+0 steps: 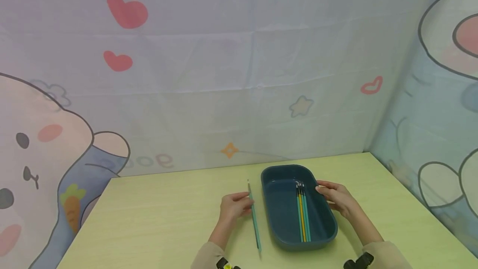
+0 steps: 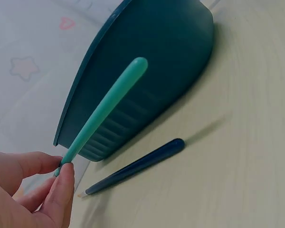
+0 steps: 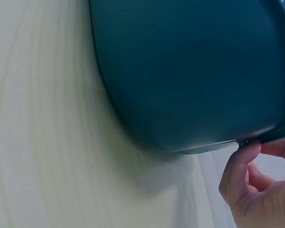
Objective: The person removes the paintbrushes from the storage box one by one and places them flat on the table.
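My left hand [image 1: 234, 206] pinches a green paintbrush [image 1: 255, 223] between thumb and fingers, left of a dark teal tray [image 1: 274, 219]. The brush's rounded handle end points toward the camera in the left wrist view. Beneath it, a dark blue paintbrush [image 2: 137, 166] with a pale tip lies on the table beside the tray. Several green paintbrushes [image 1: 306, 215] and a yellow paintbrush [image 1: 302, 215] lie side by side inside the tray. At the tray's right side, my right hand [image 1: 337, 197] grips the rim, thumb on top and fingers against the outer wall.
The pale wooden table [image 1: 168, 215] extends to the left and right of the tray. Behind it hangs a printed cloth [image 1: 194, 65] with hearts and cartoon figures, and another cloth panel [image 1: 440, 119] borders the right side.
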Available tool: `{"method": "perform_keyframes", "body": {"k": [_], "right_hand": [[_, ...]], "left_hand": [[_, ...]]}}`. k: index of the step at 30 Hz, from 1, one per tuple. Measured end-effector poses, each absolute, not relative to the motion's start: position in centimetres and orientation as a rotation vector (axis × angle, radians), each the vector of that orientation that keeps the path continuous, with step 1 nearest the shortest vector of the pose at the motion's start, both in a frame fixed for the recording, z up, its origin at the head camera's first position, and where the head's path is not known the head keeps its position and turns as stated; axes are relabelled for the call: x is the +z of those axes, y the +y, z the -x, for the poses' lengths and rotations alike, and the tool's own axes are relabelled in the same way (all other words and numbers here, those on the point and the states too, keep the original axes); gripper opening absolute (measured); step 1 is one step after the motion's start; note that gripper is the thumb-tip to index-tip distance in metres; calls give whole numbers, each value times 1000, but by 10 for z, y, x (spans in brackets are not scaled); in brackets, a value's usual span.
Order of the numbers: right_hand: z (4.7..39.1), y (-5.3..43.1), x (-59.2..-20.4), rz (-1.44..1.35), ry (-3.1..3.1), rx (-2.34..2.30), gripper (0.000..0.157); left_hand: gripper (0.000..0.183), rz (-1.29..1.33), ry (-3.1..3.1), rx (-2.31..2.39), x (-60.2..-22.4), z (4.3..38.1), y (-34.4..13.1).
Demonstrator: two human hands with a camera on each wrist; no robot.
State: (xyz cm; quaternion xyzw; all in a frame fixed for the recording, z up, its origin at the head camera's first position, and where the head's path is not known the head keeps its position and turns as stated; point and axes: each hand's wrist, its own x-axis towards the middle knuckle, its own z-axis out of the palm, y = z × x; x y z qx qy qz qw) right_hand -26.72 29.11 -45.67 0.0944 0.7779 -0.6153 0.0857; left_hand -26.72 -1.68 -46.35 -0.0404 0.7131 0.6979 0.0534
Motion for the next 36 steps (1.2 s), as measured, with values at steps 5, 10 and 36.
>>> {"method": "perform_keyframes", "body": {"k": [5, 10, 36], "right_hand": [[267, 291, -457, -282, 2323, -1835, 58], [267, 291, -457, -283, 2319, -1844, 57], [267, 292, -456, -281, 2318, -1846, 58]], "left_hand": [[35, 148, 2202, 2097, -465, 269, -18], [35, 170, 2247, 2069, -468, 272, -19], [26, 114, 2630, 1869, -484, 282, -15]]}}
